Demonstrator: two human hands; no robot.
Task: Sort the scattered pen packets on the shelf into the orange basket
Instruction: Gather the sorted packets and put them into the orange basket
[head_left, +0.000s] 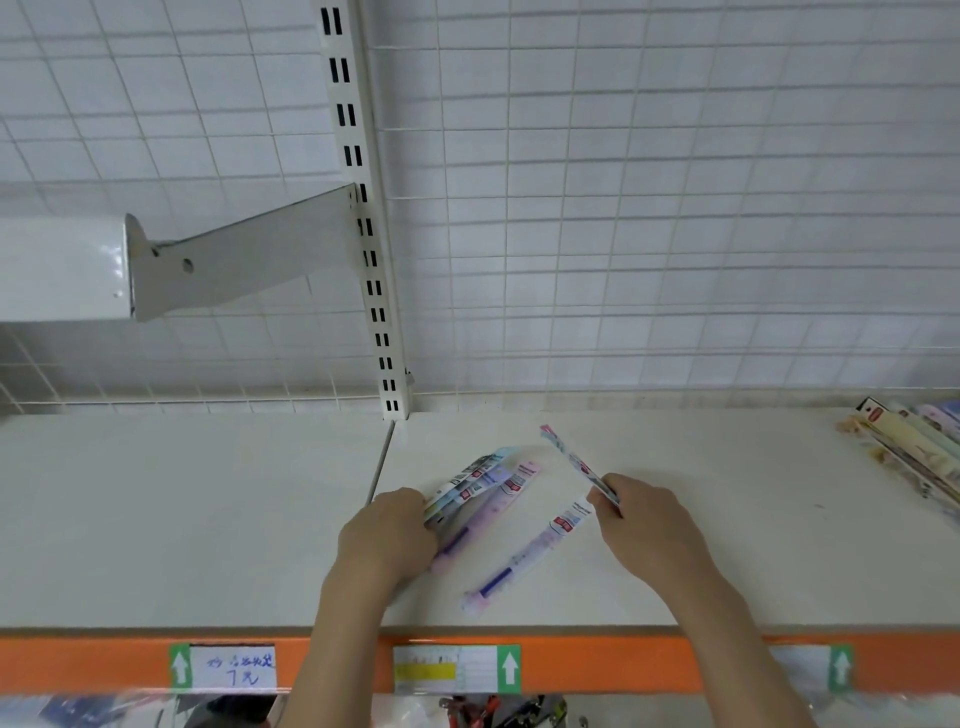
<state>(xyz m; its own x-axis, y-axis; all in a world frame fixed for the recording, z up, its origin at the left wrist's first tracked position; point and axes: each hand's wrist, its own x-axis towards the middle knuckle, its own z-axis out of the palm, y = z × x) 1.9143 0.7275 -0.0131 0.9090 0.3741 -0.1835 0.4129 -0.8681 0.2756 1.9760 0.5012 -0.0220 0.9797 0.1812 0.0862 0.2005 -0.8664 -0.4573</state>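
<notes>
My left hand (387, 535) grips a fanned bunch of pen packets (485, 483), pastel blue and pink, lying on the white shelf (208, 519). My right hand (641, 514) pinches one slim packet (569, 457) by its near end, its pink tip raised and pointing to the back left. Between my hands a single pink packet with a blue pen (530, 558) lies flat on the shelf, slanting toward the front edge. No orange basket is in view.
A pile of other long packets (914, 452) lies at the shelf's far right. An orange front rail (597, 662) carries price labels. A white wire grid backs the shelf, and a bracket with an upper shelf (67, 265) juts out at upper left.
</notes>
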